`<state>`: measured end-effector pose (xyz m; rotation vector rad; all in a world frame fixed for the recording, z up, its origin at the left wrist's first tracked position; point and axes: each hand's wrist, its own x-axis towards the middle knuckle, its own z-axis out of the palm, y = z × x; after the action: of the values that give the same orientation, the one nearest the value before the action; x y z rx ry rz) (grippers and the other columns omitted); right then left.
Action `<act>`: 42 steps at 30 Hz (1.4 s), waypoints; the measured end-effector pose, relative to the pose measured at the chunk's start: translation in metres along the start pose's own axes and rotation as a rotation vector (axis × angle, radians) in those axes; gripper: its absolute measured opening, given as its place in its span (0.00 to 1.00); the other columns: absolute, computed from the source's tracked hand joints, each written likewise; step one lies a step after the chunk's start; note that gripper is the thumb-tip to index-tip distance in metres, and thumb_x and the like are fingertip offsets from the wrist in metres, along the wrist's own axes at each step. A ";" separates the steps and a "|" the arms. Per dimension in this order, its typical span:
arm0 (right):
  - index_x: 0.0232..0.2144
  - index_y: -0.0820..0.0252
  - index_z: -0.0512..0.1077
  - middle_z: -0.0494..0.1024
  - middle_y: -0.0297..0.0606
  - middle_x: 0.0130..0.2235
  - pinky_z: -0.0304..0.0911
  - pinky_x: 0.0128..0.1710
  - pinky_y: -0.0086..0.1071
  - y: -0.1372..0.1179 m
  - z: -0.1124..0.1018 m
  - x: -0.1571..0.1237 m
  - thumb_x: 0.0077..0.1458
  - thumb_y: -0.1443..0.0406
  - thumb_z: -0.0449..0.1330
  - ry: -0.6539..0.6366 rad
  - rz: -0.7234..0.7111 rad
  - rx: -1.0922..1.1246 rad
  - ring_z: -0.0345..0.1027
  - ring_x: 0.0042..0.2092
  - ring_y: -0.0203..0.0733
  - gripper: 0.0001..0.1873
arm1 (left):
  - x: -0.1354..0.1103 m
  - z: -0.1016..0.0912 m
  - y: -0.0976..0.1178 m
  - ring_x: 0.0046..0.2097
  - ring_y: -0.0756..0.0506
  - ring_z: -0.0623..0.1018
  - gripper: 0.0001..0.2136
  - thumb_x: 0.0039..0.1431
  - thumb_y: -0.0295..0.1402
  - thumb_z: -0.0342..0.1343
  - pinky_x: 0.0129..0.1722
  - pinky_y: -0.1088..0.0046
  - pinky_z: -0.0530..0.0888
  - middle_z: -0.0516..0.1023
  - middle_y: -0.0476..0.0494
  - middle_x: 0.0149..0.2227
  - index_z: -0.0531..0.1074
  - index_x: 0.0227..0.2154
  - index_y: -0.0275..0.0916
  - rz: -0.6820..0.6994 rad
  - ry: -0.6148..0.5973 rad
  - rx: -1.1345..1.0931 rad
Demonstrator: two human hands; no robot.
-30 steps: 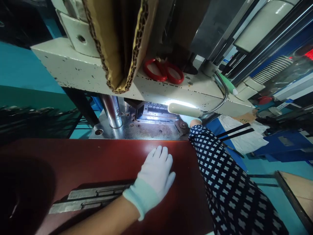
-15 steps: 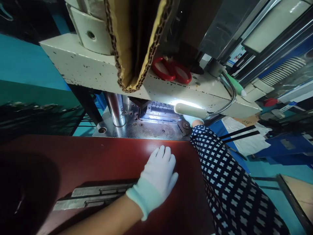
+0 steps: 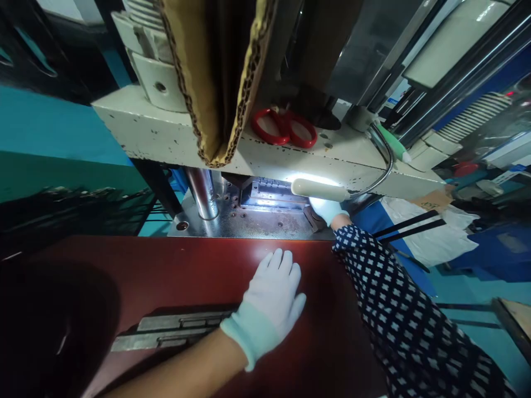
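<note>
My left hand [image 3: 269, 301], in a white glove with a mint cuff, lies palm down on the dark red tabletop [image 3: 199, 265]. Its fingers are stretched out and nothing is in it. Two slotted grey metal bars [image 3: 160, 322] lie left of it, partly behind my forearm. My right hand [image 3: 329, 210], also gloved, reaches under the press at the right end of the brightly lit metal die [image 3: 277, 200]. The lamp head [image 3: 319, 189] covers its fingers, so whether it holds anything is hidden. A dark clamp block [image 3: 314, 219] sits just beside it.
Above the die runs the worn cream press beam [image 3: 166, 138], carrying a cardboard piece [image 3: 215, 157] and red-handled scissors [image 3: 284, 128]. A steel guide post [image 3: 202, 193] stands left of the die. White sheeting [image 3: 431, 232] and dark strips [image 3: 409, 226] are at the right.
My right hand has drawn back slightly, and more of its glove shows below the lamp. The whole view has shifted a little. My left hand stays flat on the tabletop.
</note>
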<state>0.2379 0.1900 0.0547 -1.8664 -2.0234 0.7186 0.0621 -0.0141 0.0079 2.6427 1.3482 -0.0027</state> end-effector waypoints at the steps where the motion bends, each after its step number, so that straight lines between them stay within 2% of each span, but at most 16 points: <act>1: 0.42 0.66 0.67 0.66 0.47 0.47 0.48 0.62 0.44 -0.004 0.001 -0.003 0.52 0.72 0.57 -0.013 -0.020 0.013 0.54 0.59 0.49 0.12 | 0.000 0.001 0.000 0.61 0.33 0.41 0.27 0.73 0.44 0.58 0.63 0.53 0.38 0.38 0.33 0.60 0.53 0.61 0.35 0.005 0.005 0.002; 3: 0.42 0.64 0.68 0.67 0.44 0.41 0.62 0.51 0.37 -0.015 0.004 -0.015 0.53 0.65 0.59 -0.053 -0.065 0.048 0.63 0.48 0.43 0.14 | 0.000 0.006 0.001 0.61 0.33 0.39 0.27 0.73 0.44 0.59 0.63 0.52 0.38 0.37 0.33 0.61 0.53 0.62 0.34 0.003 0.025 -0.008; 6: 0.45 0.64 0.68 0.68 0.42 0.36 0.64 0.42 0.33 -0.031 0.011 -0.047 0.54 0.60 0.60 -0.134 -0.139 0.118 0.65 0.39 0.39 0.18 | -0.002 0.013 0.003 0.61 0.32 0.35 0.34 0.67 0.41 0.68 0.63 0.50 0.40 0.34 0.32 0.62 0.54 0.63 0.32 0.008 0.112 -0.073; 8: 0.47 0.64 0.68 0.69 0.41 0.35 0.64 0.39 0.32 -0.034 0.016 -0.072 0.55 0.59 0.59 -0.187 -0.181 0.181 0.65 0.36 0.37 0.19 | -0.005 0.013 0.005 0.61 0.32 0.39 0.28 0.65 0.36 0.65 0.62 0.47 0.47 0.40 0.32 0.61 0.57 0.59 0.30 0.043 0.286 -0.200; 10: 0.48 0.64 0.67 0.69 0.40 0.35 0.64 0.38 0.32 -0.033 0.019 -0.096 0.56 0.60 0.59 -0.214 -0.187 0.229 0.66 0.35 0.36 0.20 | -0.008 0.006 0.004 0.58 0.38 0.54 0.13 0.69 0.31 0.40 0.60 0.52 0.55 0.55 0.40 0.56 0.58 0.54 0.36 0.021 0.566 -0.421; 11: 0.48 0.64 0.67 0.70 0.40 0.35 0.64 0.38 0.31 -0.031 0.020 -0.106 0.56 0.61 0.58 -0.222 -0.185 0.252 0.66 0.34 0.36 0.19 | -0.009 0.001 0.002 0.53 0.40 0.61 0.11 0.73 0.34 0.38 0.55 0.57 0.61 0.60 0.45 0.51 0.57 0.53 0.40 -0.032 0.703 -0.535; 13: 0.49 0.64 0.66 0.70 0.39 0.36 0.65 0.38 0.31 -0.028 0.022 -0.122 0.58 0.62 0.56 -0.244 -0.188 0.294 0.66 0.33 0.34 0.18 | -0.009 -0.010 -0.006 0.44 0.41 0.66 0.07 0.73 0.37 0.42 0.45 0.61 0.63 0.62 0.49 0.45 0.59 0.49 0.42 -0.129 0.815 -0.700; 15: 0.48 0.64 0.65 0.70 0.37 0.37 0.65 0.38 0.31 -0.027 0.022 -0.133 0.58 0.63 0.55 -0.303 -0.195 0.349 0.67 0.33 0.33 0.16 | -0.006 -0.016 -0.018 0.40 0.42 0.67 0.14 0.69 0.46 0.52 0.38 0.63 0.62 0.63 0.54 0.41 0.62 0.49 0.45 -0.328 0.773 -0.964; 16: 0.46 0.64 0.66 0.71 0.36 0.36 0.63 0.37 0.31 -0.027 0.022 -0.138 0.58 0.63 0.55 -0.344 -0.183 0.370 0.66 0.33 0.33 0.15 | -0.004 -0.016 -0.024 0.36 0.41 0.67 0.21 0.64 0.52 0.57 0.34 0.62 0.61 0.64 0.53 0.37 0.61 0.51 0.45 -0.401 0.662 -1.118; 19: 0.39 0.64 0.65 0.70 0.33 0.34 0.56 0.34 0.29 -0.030 0.021 -0.146 0.55 0.64 0.59 -0.448 -0.108 0.403 0.59 0.32 0.31 0.11 | 0.002 -0.008 -0.036 0.29 0.41 0.66 0.19 0.71 0.52 0.52 0.26 0.65 0.61 0.63 0.50 0.29 0.65 0.35 0.40 -0.231 0.370 -1.340; 23: 0.45 0.60 0.66 0.72 0.30 0.37 0.60 0.39 0.28 -0.022 0.018 -0.150 0.57 0.64 0.57 -0.561 -0.080 0.401 0.65 0.37 0.32 0.14 | 0.005 0.002 -0.038 0.26 0.42 0.64 0.19 0.74 0.48 0.53 0.24 0.70 0.60 0.62 0.48 0.27 0.64 0.33 0.37 -0.183 0.411 -1.473; 26: 0.40 0.63 0.67 0.73 0.31 0.33 0.62 0.36 0.27 -0.011 0.019 -0.150 0.65 0.64 0.48 -0.683 -0.115 0.358 0.68 0.33 0.30 0.11 | 0.008 0.002 -0.037 0.26 0.42 0.64 0.19 0.75 0.47 0.54 0.23 0.72 0.59 0.62 0.47 0.27 0.64 0.33 0.36 -0.171 0.409 -1.521; 28: 0.33 0.64 0.66 0.72 0.31 0.29 0.60 0.32 0.27 -0.007 0.022 -0.150 0.67 0.63 0.45 -0.675 -0.094 0.316 0.66 0.29 0.29 0.14 | 0.009 0.001 -0.039 0.25 0.42 0.64 0.21 0.75 0.48 0.54 0.23 0.72 0.59 0.62 0.45 0.26 0.63 0.32 0.36 -0.159 0.391 -1.552; 33: 0.35 0.64 0.68 0.71 0.37 0.27 0.56 0.32 0.29 -0.017 0.021 -0.139 0.63 0.59 0.52 -0.584 -0.089 0.213 0.65 0.30 0.34 0.13 | 0.010 -0.004 -0.042 0.23 0.42 0.64 0.20 0.78 0.46 0.52 0.23 0.72 0.60 0.62 0.44 0.25 0.64 0.32 0.35 -0.149 0.377 -1.603; 36: 0.35 0.64 0.70 0.70 0.39 0.27 0.57 0.33 0.29 -0.016 0.011 -0.128 0.60 0.57 0.54 -0.548 -0.128 0.149 0.65 0.32 0.36 0.14 | 0.005 -0.007 -0.038 0.24 0.41 0.65 0.22 0.76 0.48 0.54 0.24 0.72 0.62 0.62 0.43 0.26 0.65 0.32 0.34 -0.178 0.406 -1.575; 42: 0.32 0.64 0.69 0.69 0.42 0.27 0.56 0.33 0.30 0.002 -0.013 -0.099 0.63 0.53 0.50 -0.461 -0.105 -0.065 0.64 0.32 0.38 0.20 | -0.016 0.003 -0.019 0.34 0.34 0.71 0.24 0.71 0.52 0.66 0.36 0.65 0.75 0.64 0.39 0.33 0.68 0.41 0.34 -0.315 0.618 -0.906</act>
<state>0.2580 0.0949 0.0762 -1.7299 -2.4227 1.1503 0.0375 -0.0166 0.0031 1.6867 1.4165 1.1553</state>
